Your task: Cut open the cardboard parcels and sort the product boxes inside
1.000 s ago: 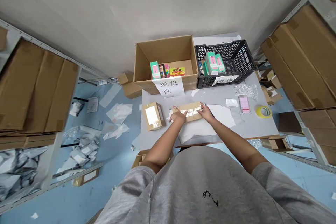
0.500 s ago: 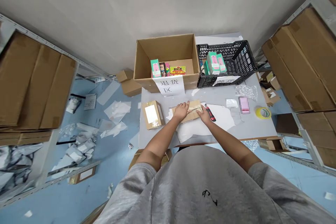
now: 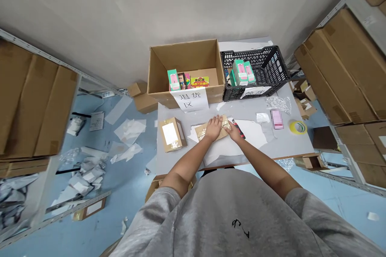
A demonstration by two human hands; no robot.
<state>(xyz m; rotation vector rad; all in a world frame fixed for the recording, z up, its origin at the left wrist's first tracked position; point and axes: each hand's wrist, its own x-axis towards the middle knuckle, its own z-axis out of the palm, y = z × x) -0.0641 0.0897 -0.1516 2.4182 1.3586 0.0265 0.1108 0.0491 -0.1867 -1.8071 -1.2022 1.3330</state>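
A flat cardboard box with clear tape along its top lies on the table in front of me. My left hand rests flat across the middle of it, fingers stretched out. At the box's right end, my right hand is closed around the corner, thumb and fingers against the taped edge. A red and black utility knife lies just right of that hand. Beneath the box and knife spreads a white sheet. The underside of the box is hidden.
A taped carton stands at left. Behind are a large open carton and a black crate, both holding small boxes. A pink pack, bubble wrap and tape roll lie at right. Loaded shelves flank the table.
My left hand has slid right along the box and now lies flatter on it. My right hand keeps its hold at the right end. The view has shifted slightly.
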